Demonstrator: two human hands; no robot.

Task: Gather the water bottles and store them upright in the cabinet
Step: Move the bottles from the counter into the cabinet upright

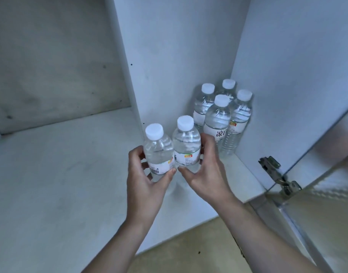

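Bottles, one gripped in each of the hands, stand upright side by side: left hand (143, 174) holds the left bottle (158, 152), right hand (204, 170) the right bottle (187, 144). Both sit just before the stored group (222, 117), which lies beyond and rightward, nearer the right hand.

I am reaching both bare forearms forward and up into the cabinet (169, 46), wrists nearly straight. My left hand (143, 174) is curling round the left bottle (158, 152), thumb across its front, fingers wrapping its far side. My right hand (204, 170) is gripping the right bottle (187, 144) just beside it, thumb low on the front, fingers curving behind. The two thumb tips are almost meeting.
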